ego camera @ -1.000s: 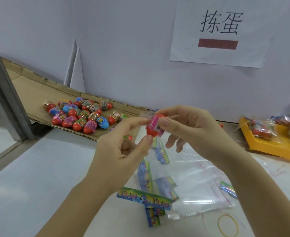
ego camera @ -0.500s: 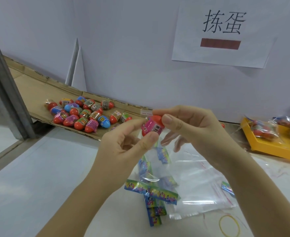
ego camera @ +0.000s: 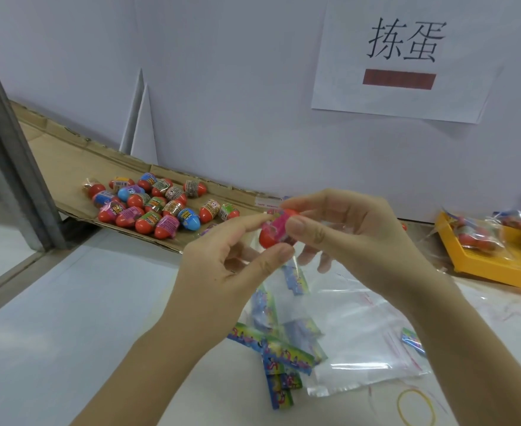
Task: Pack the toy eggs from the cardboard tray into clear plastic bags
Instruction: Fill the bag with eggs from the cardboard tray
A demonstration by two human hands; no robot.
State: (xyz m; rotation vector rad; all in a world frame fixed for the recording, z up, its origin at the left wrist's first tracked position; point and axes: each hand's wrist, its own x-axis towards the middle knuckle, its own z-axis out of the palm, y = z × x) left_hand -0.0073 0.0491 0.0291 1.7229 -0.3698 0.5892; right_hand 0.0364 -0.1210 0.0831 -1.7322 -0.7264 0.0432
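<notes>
You turned the toy egg (ego camera: pixel 273 232) red end down over the last second, your left hand (ego camera: pixel 222 265) and right hand (ego camera: pixel 345 235) both pinching it by thumb and forefinger above the flat clear bags (ego camera: pixel 360 327) (so it was not yet packed).

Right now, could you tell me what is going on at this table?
A person's left hand and right hand both pinch one red toy egg with a pink wrapper, held above the clear plastic bags lying flat on the table. It is not yet bagged. Loose eggs wait on the cardboard tray at the back left, and filled bags sit in the yellow tray on the right. Printed paper strips lie among the clear bags.
</notes>
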